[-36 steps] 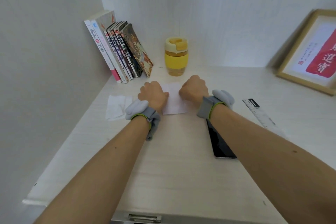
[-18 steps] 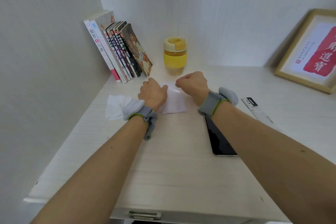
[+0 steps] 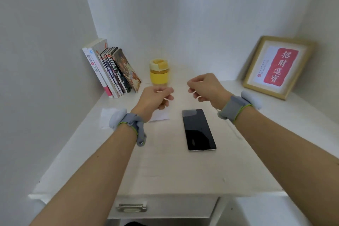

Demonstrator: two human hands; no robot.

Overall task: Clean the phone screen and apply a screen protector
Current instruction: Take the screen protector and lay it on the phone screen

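Observation:
The black phone (image 3: 199,130) lies screen up on the white desk (image 3: 165,167), to the right of centre. Both hands hover above the desk beyond it, fingers curled. My left hand (image 3: 156,97) and my right hand (image 3: 205,88) each pinch a side of a thin, nearly clear screen protector (image 3: 180,92) stretched between them; only small pale edges show at the fingertips. A white sheet (image 3: 161,116) lies flat on the desk under my left hand.
A white wipe (image 3: 107,115) lies at the left by my wrist. Books (image 3: 111,71) lean in the back left corner beside a yellow cup (image 3: 159,74). A framed picture (image 3: 277,68) leans at the back right. A drawer handle (image 3: 132,207) sits below the desk's front edge.
Both hands lifted off the white sheet and rose with the clear film between them. My right arm moved aside, so the whole phone now shows. The camera has tilted back.

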